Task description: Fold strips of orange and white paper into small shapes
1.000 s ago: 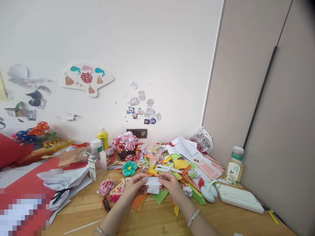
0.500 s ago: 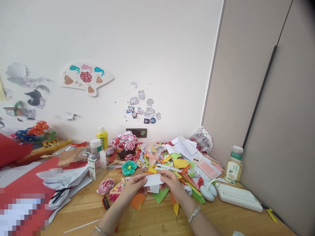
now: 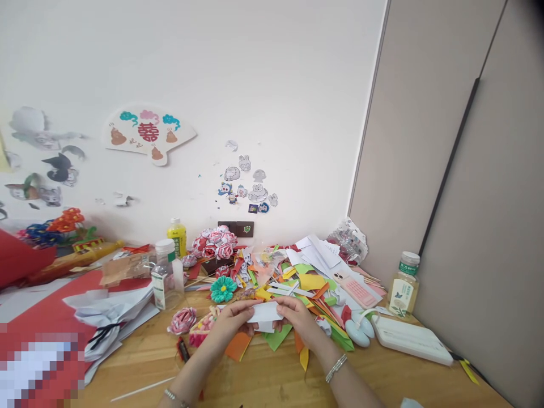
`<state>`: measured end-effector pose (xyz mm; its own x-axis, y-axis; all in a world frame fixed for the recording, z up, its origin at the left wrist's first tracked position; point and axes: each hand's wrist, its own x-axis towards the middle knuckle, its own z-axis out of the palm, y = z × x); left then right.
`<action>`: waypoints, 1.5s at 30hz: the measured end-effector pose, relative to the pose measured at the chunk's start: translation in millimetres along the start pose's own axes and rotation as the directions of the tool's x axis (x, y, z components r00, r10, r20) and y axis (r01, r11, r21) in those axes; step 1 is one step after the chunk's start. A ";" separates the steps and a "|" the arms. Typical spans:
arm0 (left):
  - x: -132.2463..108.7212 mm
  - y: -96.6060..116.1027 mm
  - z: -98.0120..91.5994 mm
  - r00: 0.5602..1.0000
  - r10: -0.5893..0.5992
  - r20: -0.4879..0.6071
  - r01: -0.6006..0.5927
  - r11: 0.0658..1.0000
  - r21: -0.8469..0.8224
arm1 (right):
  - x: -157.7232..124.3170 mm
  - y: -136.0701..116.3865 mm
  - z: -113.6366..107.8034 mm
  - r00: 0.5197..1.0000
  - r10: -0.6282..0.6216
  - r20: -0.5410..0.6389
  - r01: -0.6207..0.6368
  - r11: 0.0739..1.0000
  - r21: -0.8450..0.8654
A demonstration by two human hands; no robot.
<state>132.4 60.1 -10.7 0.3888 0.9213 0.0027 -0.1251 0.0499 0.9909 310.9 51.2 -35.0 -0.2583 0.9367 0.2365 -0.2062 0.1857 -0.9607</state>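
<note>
A small folded piece of white paper is held up between my two hands, above the near part of the table. Its left edge is pinched by my left hand, thumb and fingers closed. On the other side my right hand grips the right edge the same way. A lower flap of the paper hangs under the upper layer. Below and around my hands lie a green paper sheet and an orange paper piece. A pink rolled flower rests left of my left wrist.
Behind my hands is a heap of coloured paper scraps. A teal flower, a clear jar and a yellow bottle stand left of it. To the right are a white device and a labelled bottle.
The lower flap of the white paper shows slightly less below the upper layer. My hands stay almost in the same place, both still gripping the paper.
</note>
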 end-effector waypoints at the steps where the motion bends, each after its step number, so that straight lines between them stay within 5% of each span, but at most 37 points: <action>1: 0.0 0.3 0.1 1.000 -0.001 0.001 0.001 1.000 0.015 | 0.0 0.4 -0.1 1.000 -0.003 0.006 0.003 1.000 -0.010; 14: 3.0 -4.6 -1.6 1.000 -0.001 0.003 0.001 1.000 -0.003 | 3.5 8.8 -3.9 0.998 -0.057 0.006 0.058 0.993 -0.107; 21: 4.6 -5.3 -4.1 0.997 0.033 -0.072 -0.028 0.997 0.069 | 1.2 2.4 -2.3 0.999 -0.015 0.042 0.015 1.000 -0.006; 37: 1.0 -0.7 -2.9 1.000 -0.002 -0.007 0.002 1.000 -0.017 | 3.0 5.2 -2.2 0.993 -0.116 -0.008 0.115 0.991 -0.070; 45: 2.7 -4.4 5.9 0.990 0.017 -0.141 0.030 0.944 0.328 | 2.7 9.7 -2.4 0.991 -0.130 0.018 0.130 0.961 -0.246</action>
<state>139.4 60.1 -14.3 0.2541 0.9672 0.0006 0.1931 -0.0513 0.9798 310.4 56.3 -44.1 -0.2460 0.8992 0.3619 0.0002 0.3734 -0.9277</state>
